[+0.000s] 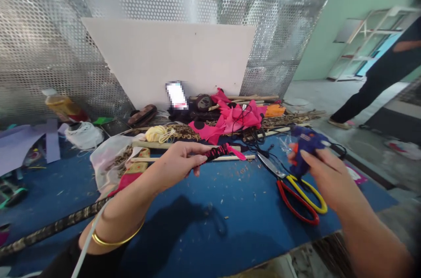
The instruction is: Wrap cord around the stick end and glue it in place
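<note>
1. stick was held in the left hand, pinched between thumb and fingers, its wrapped end pointing right, above the table.
2. right hand was closed round a glue gun, well apart from the stick, on its right.
3. scissors lay on the table between the hands, nearer the right one, under the gun; metal blades, looped handles in red and yellow.
4. black cord crisscrossed the stick's end over pink, and a flat pink tail hung off its tip.
5. pole, dark and mottled, ran in from the left to the forearm; whether it joined the stick could not be told.
6. cloth, crumpled pink with black dots, lay behind the stick, with pale yellow yarn to its left.
7. bag was translucent, with brown bits inside.
8. marking on the gun was too blurred to read; the phone screen was pixelated.
</note>
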`<state>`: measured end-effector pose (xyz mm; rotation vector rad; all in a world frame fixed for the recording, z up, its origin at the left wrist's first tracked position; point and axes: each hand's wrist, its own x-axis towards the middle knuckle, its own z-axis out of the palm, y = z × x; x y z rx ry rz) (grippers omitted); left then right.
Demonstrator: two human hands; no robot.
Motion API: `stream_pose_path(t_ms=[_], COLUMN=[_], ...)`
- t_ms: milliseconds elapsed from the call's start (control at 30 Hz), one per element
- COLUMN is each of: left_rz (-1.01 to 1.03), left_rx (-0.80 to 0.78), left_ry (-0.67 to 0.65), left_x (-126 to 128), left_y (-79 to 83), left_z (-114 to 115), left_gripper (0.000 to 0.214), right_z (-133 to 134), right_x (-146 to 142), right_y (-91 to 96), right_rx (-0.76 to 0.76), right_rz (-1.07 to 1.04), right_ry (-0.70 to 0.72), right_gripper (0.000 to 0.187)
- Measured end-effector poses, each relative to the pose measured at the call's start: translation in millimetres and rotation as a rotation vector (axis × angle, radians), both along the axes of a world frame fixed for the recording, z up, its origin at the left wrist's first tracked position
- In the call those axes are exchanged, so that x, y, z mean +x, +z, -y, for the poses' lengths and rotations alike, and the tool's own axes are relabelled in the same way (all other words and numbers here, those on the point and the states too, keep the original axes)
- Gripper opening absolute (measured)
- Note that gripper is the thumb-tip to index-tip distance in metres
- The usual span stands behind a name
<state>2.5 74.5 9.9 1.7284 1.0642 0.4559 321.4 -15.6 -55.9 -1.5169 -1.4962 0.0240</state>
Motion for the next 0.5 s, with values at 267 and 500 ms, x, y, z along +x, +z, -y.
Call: stream_pose_path(t_ms=[267,500], left_rz=[-0.012,0.041], left_rx=[0.059,0.132], left_ry=[-0.057,-0.078], left_x=[0.9,5.1], left_y=[-9.7,-13.0], left_z=[1.6,6.3], left_gripper=[0.037,0.034], right_z=[-54.3,-35.4], right_x=[46.1,-20.4], right_y=[-18.8,2.0], right_rx=[-0.562,0.022], right_rz=[0.595,0.558], right_ry=[-0.564,-0.062], right_gripper=[0.033,0.026])
